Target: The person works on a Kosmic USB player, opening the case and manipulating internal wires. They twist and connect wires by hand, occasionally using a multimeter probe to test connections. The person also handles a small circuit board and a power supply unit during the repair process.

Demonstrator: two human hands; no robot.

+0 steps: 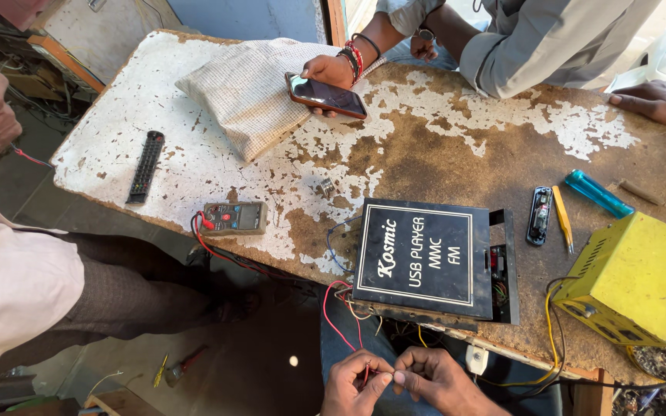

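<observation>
Head view: the left hand [354, 383] and the right hand [435, 380] are seen at the bottom edge, below the counter [441, 139], fingertips pinched together on a thin red wire [333, 312] that is led up to the black player box [423, 259]. The box is laid flat at the near counter edge, its right side open with circuitry exposed. A yellow metal case [635, 279] is set just right of it; a small black part [539, 215], a yellow tool [562, 216] and a blue-handled screwdriver [597, 193] are laid between and behind them. A multimeter [234, 219] with red leads, a black remote [146, 166] and a checked cloth pouch [250, 91] are placed to the left. A phone [326, 95] is held by another person's hand [328, 72] at the far side.
</observation>
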